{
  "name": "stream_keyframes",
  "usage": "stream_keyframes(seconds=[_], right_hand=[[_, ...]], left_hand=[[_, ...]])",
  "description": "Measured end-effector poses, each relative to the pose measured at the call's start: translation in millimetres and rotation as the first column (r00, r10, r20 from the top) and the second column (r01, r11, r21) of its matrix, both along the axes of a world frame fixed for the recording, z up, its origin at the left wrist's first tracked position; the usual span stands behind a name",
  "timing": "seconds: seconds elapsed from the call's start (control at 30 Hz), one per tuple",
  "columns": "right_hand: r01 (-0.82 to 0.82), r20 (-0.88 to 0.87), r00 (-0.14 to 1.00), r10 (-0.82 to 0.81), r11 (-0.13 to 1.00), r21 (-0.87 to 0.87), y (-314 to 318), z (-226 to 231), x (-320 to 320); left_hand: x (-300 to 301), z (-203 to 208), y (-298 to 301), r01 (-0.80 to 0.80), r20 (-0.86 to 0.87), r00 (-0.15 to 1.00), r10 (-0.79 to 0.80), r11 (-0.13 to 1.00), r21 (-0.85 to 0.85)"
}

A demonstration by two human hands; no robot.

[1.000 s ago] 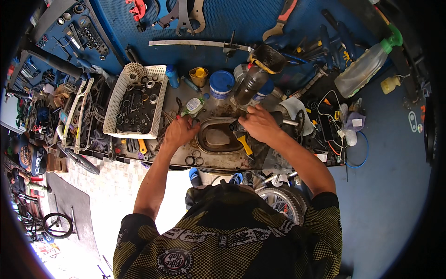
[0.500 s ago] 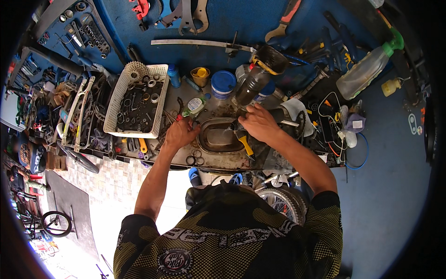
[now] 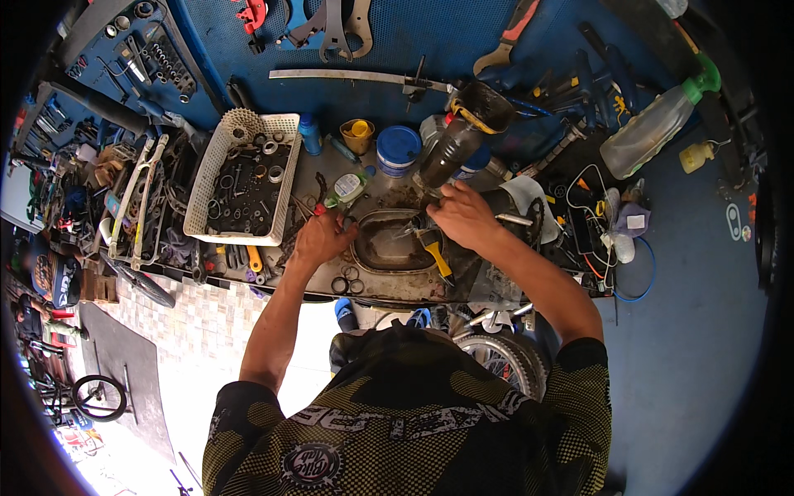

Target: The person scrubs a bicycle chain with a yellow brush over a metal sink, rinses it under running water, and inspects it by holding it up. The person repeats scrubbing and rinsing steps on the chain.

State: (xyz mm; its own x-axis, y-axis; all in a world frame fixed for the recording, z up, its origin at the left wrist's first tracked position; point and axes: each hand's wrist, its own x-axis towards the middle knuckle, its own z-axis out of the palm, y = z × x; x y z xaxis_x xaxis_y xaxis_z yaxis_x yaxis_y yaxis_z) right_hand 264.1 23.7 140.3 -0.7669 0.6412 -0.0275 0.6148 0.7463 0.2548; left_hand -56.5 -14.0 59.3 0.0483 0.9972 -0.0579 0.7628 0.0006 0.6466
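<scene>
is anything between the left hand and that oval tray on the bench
Nothing visible. The left hand rests on the bench right beside the oval tray, at its left rim; only small rings lie nearby, nearer the bench's front edge.

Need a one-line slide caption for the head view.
Left hand and right hand work over a grimy oval metal tray on a cluttered workbench.

Short-sleeved jersey [image 3: 413, 413] in black with a yellow dotted pattern, pale lettering and a round emblem; bare forearms.
</scene>
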Motion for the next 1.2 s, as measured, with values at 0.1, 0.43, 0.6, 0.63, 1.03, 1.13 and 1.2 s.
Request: stream_keyframes(seconds=[0.1, 0.43, 0.6, 0.63, 1.03, 1.13, 1.2], right_hand=[[-0.006, -0.02, 1.0, 0.006, 1.0, 0.004, 1.2, -0.8, 0.4], [-0.016, -0.002, 1.0, 0.016, 0.999, 0.044, 3.1, -0.6, 0.5], [-0.002, 0.013, 1.0, 0.002, 0.999, 0.041, 2.8, 0.9, 1.2], [-0.004, 0.012, 1.0, 0.003, 0.999, 0.041, 2.7, 0.9, 1.0], [0.138, -0.181, 0.97, -0.164, 0.979, -0.149, 8.1, 21.3, 10.6], [0.204, -0.334, 0.902, -0.272, 0.953, -0.224, 8.8, 38.3, 21.1], [0.228, -0.398, 0.856, -0.329, 0.932, -0.28, 1.7, 51.3, 32.1]], left_hand=[[0.0, 0.1, 0.6, 0.0, -0.005, 1.0, 0.0, 1.0, -0.015], [1.0, 1.0, 2.7, 0.025, -0.014, 1.0, -0.025, 0.999, -0.022], [3.7, 4.5, 5.4, 0.049, -0.016, 0.999, -0.049, 0.999, -0.007], [4.8, 5.4, 6.1, 0.051, -0.018, 0.999, -0.051, 0.999, -0.008], [55.3, 51.4, 25.0, 0.214, 0.081, 0.971, -0.225, 0.97, 0.116], [81.3, 77.7, 44.3, 0.346, 0.11, 0.923, -0.37, 0.919, 0.186], [97.5, 97.1, 48.5, 0.443, 0.113, 0.875, -0.471, 0.872, 0.207]])
